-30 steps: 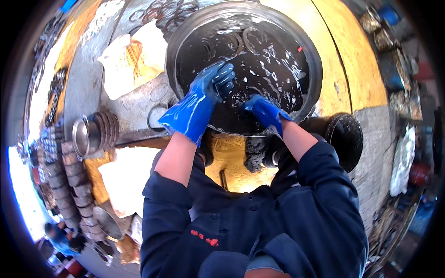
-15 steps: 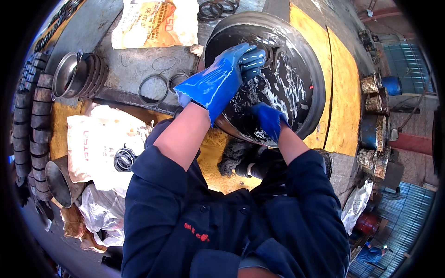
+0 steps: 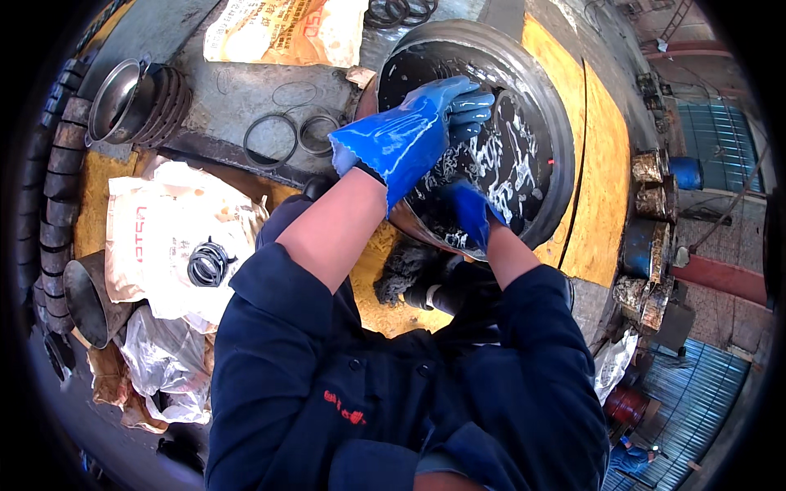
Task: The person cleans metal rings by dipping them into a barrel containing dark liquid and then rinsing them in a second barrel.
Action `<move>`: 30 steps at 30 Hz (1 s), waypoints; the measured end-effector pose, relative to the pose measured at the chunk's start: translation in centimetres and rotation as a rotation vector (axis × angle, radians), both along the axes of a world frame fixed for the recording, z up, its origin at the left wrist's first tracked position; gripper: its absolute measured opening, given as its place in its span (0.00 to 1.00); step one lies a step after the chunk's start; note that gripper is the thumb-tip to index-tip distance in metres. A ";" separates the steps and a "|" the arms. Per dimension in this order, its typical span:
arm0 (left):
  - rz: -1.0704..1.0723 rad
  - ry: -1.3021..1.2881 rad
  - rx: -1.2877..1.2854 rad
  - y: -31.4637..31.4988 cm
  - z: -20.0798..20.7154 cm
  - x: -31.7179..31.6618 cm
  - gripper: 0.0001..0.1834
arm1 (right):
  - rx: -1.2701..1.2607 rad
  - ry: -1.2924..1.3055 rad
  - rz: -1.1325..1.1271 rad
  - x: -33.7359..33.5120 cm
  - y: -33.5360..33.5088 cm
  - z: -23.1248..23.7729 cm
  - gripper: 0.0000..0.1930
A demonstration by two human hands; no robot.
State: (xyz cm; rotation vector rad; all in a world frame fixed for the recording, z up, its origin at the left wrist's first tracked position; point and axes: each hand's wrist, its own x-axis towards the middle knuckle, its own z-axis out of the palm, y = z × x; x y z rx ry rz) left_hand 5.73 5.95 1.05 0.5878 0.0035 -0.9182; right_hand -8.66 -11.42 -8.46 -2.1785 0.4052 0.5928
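A large round tub (image 3: 557, 106) with dark walls stands in front of me, holding black liquid (image 3: 512, 151) with white foam streaks. My left hand (image 3: 446, 114), in a wet blue rubber glove, is over the left part of the tub. Its fingers are curled close together; whatever they grip is hidden. My right hand (image 3: 471, 209), also blue-gloved, reaches down at the tub's near side. Its fingers are dark, blurred and partly lost in the liquid. A small red spot (image 3: 550, 162) shows on the tub's inner right wall.
Left of the tub, black rings (image 3: 271, 141) lie on a grey metal surface beside a printed sack (image 3: 286, 33). Nearer, a bundle of black rings (image 3: 209, 263) rests on a white sack (image 3: 168, 237). Metal bowls (image 3: 123, 102) stand far left. Yellow boards (image 3: 602, 172) border the tub's right.
The whole view has shifted slightly, so the tub sits a little further right in it. My left hand stays over the liquid with its fingers curled; my right hand still works low in the tub.
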 end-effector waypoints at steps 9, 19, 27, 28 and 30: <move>0.026 -0.014 -0.023 -0.1 -0.9 0.0 0.20 | 0.223 0.306 -0.305 -1.0 0.9 0.1 0.20; -0.116 0.027 -0.119 -1.6 -3.4 1.5 0.12 | 0.394 -0.080 -0.475 0.6 -0.6 -6.2 0.15; -0.011 0.015 0.045 -0.6 -0.8 -0.3 0.16 | 0.077 0.315 -0.323 -0.2 0.1 -3.2 0.24; -0.023 0.016 0.056 -0.6 -0.9 0.0 0.16 | 0.101 0.218 -0.360 0.3 0.9 -2.9 0.24; -0.039 -0.027 -0.025 -0.6 -1.3 0.2 0.18 | 0.198 0.075 -0.467 0.9 1.5 -3.3 0.24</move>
